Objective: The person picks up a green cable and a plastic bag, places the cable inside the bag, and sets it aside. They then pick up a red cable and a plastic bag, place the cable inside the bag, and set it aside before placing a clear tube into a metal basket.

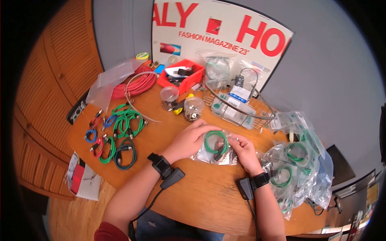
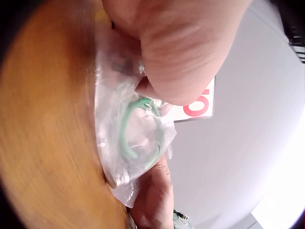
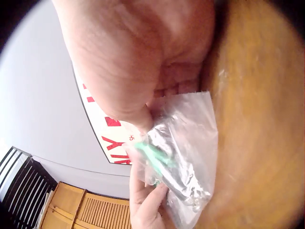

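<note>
Both hands hold a clear plastic bag (image 1: 231, 158) low over the wooden table, in front of the person. Inside it lies a coiled green cable (image 1: 207, 139) with a dark end section. My left hand (image 1: 185, 142) grips the bag's left side; in the right wrist view its thumb and fingers pinch the edge. On the opposite side, my right hand (image 1: 246, 154) pinches the plastic between thumb and fingers. The right wrist view shows the right thumb (image 3: 140, 119) against the bag's upper edge, with the other fingers curled partly behind the plastic.
Bagged green cables (image 1: 283, 176) are heaped at the right. Loose green, blue and red cables (image 1: 128, 124) lie at the left, near a red coil (image 1: 140, 85). Behind stand two clear jars (image 1: 194, 107), a red bin (image 1: 195, 76) and a wire basket (image 1: 229, 120).
</note>
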Available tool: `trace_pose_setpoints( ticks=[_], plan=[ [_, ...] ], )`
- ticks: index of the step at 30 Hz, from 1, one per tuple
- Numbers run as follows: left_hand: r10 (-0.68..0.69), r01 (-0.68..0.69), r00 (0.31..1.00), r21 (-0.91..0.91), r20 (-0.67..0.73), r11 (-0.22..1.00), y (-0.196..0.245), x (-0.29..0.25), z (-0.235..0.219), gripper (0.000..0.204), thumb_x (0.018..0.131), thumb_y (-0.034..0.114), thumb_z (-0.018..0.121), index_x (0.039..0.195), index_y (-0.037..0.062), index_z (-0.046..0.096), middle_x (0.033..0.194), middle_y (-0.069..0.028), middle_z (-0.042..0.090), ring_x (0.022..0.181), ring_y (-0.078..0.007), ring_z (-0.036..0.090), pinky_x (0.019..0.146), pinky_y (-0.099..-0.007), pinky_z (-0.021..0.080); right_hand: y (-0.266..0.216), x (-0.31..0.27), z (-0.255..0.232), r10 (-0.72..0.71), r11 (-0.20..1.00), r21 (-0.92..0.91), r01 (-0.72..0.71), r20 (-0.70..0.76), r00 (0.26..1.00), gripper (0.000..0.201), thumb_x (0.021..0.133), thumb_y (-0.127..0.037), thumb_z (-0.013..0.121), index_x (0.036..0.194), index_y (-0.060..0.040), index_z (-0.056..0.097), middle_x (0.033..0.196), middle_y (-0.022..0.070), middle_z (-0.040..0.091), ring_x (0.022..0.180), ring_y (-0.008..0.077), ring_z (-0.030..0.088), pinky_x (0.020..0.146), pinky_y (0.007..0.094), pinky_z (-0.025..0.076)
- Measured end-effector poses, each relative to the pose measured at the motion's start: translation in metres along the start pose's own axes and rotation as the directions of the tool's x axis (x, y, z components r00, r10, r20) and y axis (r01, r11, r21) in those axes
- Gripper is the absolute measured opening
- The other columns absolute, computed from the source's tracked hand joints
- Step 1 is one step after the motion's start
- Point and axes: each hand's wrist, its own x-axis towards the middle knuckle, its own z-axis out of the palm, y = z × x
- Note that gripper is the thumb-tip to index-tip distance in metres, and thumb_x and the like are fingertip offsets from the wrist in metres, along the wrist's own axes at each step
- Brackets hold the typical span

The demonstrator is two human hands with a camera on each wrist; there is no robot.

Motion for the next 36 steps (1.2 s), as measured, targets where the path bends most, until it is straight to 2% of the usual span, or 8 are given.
trace_pose_setpoints(
  ticks=[11,20,23,26,30,32,35,36],
  plan=[
    [0.054,-0.049,0.997,0.079,-0.058,0.996,-0.012,-0.002,0.0,0.037,0.077,-0.011,0.048,0.104,0.0059,0.066,0.102,-0.0124,0.059,0.098,-0.0302,0.059,0.085,-0.035,0.047,-0.002,-0.001,0.007,-0.075,0.997,-0.043,0.069,-0.156,0.985,0.022,0.098,-0.014,0.054,0.111,0.0004,0.065,0.101,0.0012,0.067,0.087,0.0053,0.058,0.078,0.02,0.046],
    [-0.007,-0.013,0.991,0.147,0.131,0.989,-0.012,-0.004,-0.004,0.022,0.076,-0.005,0.056,0.096,0.0004,0.064,0.101,-0.0131,0.064,0.097,-0.0319,0.061,0.084,-0.0379,0.048,0.003,-0.001,0.004,-0.063,0.998,0.007,0.066,-0.221,0.973,0.02,0.097,-0.014,0.055,0.108,0.0004,0.065,0.095,0.0007,0.068,0.081,0.0054,0.059,0.073,0.0203,0.046],
    [0.058,-0.076,0.978,0.087,0.198,0.993,-0.011,-0.005,0.0,0.017,0.077,-0.005,0.057,0.092,-0.0009,0.064,0.101,-0.0138,0.065,0.095,-0.032,0.062,0.082,-0.0367,0.049,0.002,0.0,0.002,-0.061,0.996,0.045,0.073,-0.224,0.973,0.02,0.097,-0.014,0.054,0.108,0.0003,0.064,0.098,0.0024,0.068,0.084,0.0067,0.06,0.075,0.0213,0.047],
    [0.092,-0.098,0.98,0.024,0.174,0.995,-0.015,-0.005,0.005,0.015,0.078,-0.006,0.056,0.09,-0.0016,0.065,0.099,-0.0144,0.065,0.092,-0.0323,0.063,0.079,-0.0363,0.05,0.001,0.0,0.005,-0.068,0.996,0.051,0.08,-0.205,0.976,0.02,0.097,-0.013,0.054,0.109,-0.0001,0.064,0.099,0.0035,0.068,0.086,0.0074,0.061,0.077,0.022,0.047],
    [0.113,-0.109,0.992,0.064,-0.056,0.992,-0.022,-0.002,0.004,0.02,0.077,-0.01,0.053,0.091,-0.0031,0.065,0.099,-0.0144,0.065,0.09,-0.029,0.065,0.078,-0.0337,0.051,-0.002,-0.002,0.001,0.019,0.996,0.089,0.0,-0.209,0.978,0.028,0.096,-0.018,0.057,0.119,-0.0025,0.059,0.107,0.0025,0.066,0.092,0.0069,0.06,0.078,0.0219,0.048],
    [0.17,-0.168,0.976,0.027,-0.136,0.986,-0.02,0.002,0.003,0.022,0.08,-0.011,0.05,0.093,-0.0018,0.065,0.098,-0.0128,0.063,0.088,-0.0269,0.064,0.076,-0.0327,0.051,-0.014,-0.007,0.003,-0.013,0.997,-0.077,0.005,-0.098,0.995,0.032,0.093,-0.016,0.061,0.123,-0.0035,0.056,0.11,0.0018,0.064,0.095,0.0069,0.059,0.079,0.0223,0.048],
    [0.157,-0.163,0.971,-0.021,-0.182,0.986,-0.007,0.004,0.0,0.02,0.083,-0.006,0.052,0.097,0.0014,0.064,0.096,-0.0108,0.063,0.082,-0.0234,0.064,0.07,-0.0309,0.05,-0.01,-0.007,0.007,0.021,0.997,-0.066,-0.028,-0.108,0.994,0.036,0.087,-0.005,0.068,0.121,-0.0019,0.055,0.111,0.0026,0.063,0.096,0.0089,0.059,0.085,0.025,0.048],
    [0.067,-0.082,0.983,-0.082,-0.173,0.993,-0.008,0.001,-0.001,0.018,0.087,-0.003,0.052,0.099,0.0012,0.063,0.093,-0.0077,0.062,0.076,-0.016,0.061,0.064,-0.0267,0.048,-0.012,-0.011,0.006,0.015,0.997,-0.074,-0.024,-0.118,0.993,0.036,0.087,-0.005,0.068,0.121,-0.0019,0.055,0.111,0.0026,0.063,0.096,0.0089,0.059,0.085,0.025,0.048]
  ],
)
